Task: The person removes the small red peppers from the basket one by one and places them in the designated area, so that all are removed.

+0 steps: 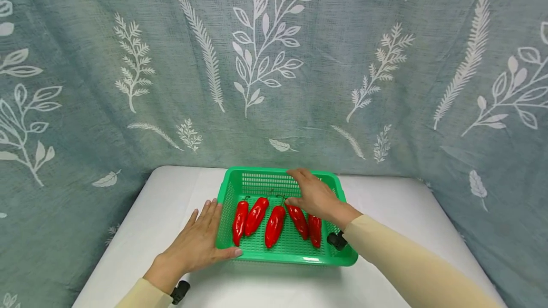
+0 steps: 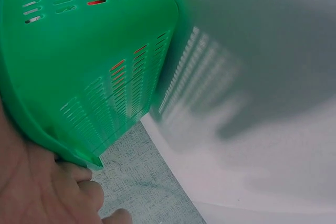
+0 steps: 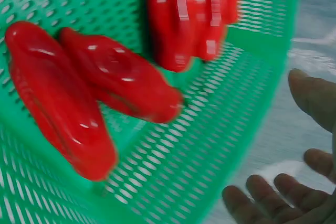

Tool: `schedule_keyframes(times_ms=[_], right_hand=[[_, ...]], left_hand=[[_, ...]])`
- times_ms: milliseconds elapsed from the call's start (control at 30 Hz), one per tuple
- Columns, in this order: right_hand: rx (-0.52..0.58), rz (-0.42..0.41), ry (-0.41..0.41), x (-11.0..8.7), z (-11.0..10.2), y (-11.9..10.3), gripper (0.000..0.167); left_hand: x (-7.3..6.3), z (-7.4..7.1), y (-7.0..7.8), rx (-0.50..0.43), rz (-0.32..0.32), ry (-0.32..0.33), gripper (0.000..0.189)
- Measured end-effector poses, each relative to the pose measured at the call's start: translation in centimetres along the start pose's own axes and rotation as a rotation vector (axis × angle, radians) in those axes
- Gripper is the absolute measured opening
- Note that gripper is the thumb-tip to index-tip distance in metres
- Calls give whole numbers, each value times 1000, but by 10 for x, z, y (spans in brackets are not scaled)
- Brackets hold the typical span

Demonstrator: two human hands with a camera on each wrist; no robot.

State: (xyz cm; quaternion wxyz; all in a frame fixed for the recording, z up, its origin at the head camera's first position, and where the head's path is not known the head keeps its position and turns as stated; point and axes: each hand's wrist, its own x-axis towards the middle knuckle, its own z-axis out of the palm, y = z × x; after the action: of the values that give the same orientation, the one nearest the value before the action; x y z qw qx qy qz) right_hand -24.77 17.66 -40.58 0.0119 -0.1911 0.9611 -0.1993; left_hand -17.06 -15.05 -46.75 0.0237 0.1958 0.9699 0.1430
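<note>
Several glossy, long red peppers (image 1: pixel 275 227) with thin dark stems lie spread across the floor of a green plastic basket (image 1: pixel 295 259). My left hand (image 1: pixel 192 244) lies along the basket's left side, fingers straight, thumb at the front left corner. In the left wrist view this hand (image 2: pixel 47 187) touches the rim from outside. My right hand (image 1: pixel 314 196) hovers over the right rear part of the basket, holding nothing and partly covering the two rightmost peppers. From the right wrist, the hand (image 3: pixel 304 208) shows spread, loosely bent fingers apart from the peppers (image 3: pixel 121 80).
The basket stands on a white table (image 1: pixel 376 213). Behind it hangs a grey-green cloth (image 1: pixel 299 137) with white leaf prints, which also runs along both sides. Slotted walls and a raised rim surround the peppers.
</note>
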Motion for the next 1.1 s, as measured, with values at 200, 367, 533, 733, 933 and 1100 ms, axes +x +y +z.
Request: schedule_keyframes(times_ms=[200, 367, 533, 733, 933, 1100], right_hand=[[32, 10, -70, 19, 26, 20, 83], [55, 12, -115, 28, 38, 29, 83], [66, 23, -152, 33, 47, 34, 85], [92, 45, -170, 32, 55, 42, 87], [104, 53, -173, 30, 63, 44, 92], [107, 104, -192, 28, 70, 42, 97]], left_hand=[[4, 2, -1, 0, 5, -21, 127], [5, 1, -3, 11, 2, -25, 130], [4, 1, -5, 3, -7, -28, 130], [4, 1, -6, -5, -10, -27, 130], [4, 1, -7, -4, -2, -24, 130], [4, 1, -8, -6, -5, -27, 130]])
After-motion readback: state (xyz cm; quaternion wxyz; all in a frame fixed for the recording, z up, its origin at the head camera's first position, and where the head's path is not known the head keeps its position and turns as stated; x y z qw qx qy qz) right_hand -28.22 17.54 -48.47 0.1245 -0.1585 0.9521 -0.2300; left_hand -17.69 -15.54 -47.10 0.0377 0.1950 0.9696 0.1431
